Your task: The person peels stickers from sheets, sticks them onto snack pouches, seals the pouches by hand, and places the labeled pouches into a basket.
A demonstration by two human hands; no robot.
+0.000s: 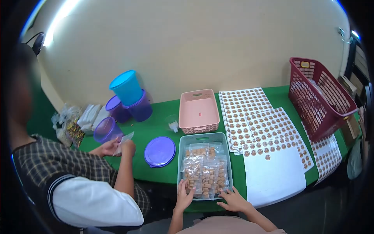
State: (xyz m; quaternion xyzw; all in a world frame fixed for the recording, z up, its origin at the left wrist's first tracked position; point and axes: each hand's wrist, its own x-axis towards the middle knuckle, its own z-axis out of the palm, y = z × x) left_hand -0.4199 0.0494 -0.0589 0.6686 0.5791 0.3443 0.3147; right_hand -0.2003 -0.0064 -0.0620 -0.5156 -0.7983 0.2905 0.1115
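A grey-green tray (229, 156) at the front middle holds several clear plastic bags (209, 177) filled with small brown pieces. My left hand (184, 196) rests at the tray's near left corner, thumb and fingers apart, touching the rim and the nearest bag. On the near right corner lies my right hand (235, 201), its fingers spread over the edge beside the bags. Neither hand holds anything. Just beyond the tray stands a pink basket (199, 109) with nothing in it.
At the left a co-worker (78, 175) holds a small clear bag (125, 139) near purple tubs (106, 129). A purple lid (160, 151) lies left of the tray. Sticker sheets (272, 175) and a maroon basket (321, 99) are at the right.
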